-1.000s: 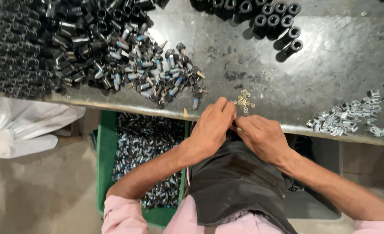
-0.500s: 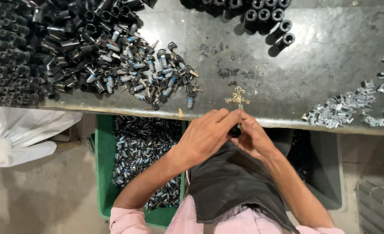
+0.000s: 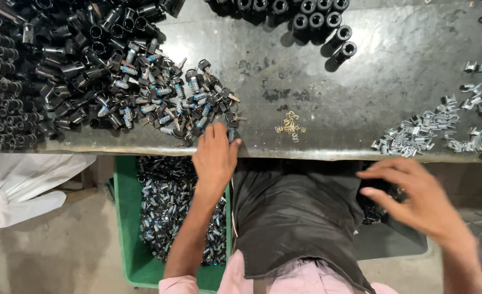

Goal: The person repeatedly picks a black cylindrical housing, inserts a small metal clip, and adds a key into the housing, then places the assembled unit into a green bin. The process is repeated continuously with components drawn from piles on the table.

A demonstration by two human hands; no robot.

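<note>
Keyed cylinders (image 3: 192,109) by left hand (image 3: 215,158); brass bits (image 3: 290,127) beside.

Heap of small lock cylinders with keys (image 3: 184,106): short silvery-blue metal barrels, black-headed keys sticking out at all angles. Loose, tumbled pile on the grey metal tabletop (image 3: 317,81), left of centre, its near edge reaching the table's near rim. The left hand (image 3: 215,155), palm down, has its fingertips touching the pieces at that near edge.

Pile of small bright silver metal clips (image 3: 415,139): scattered flat, near right part of the tabletop. The right hand (image 3: 415,198), fingers spread and holding nothing, hovers just below the rim, nearest this pile, not touching it.
</note>
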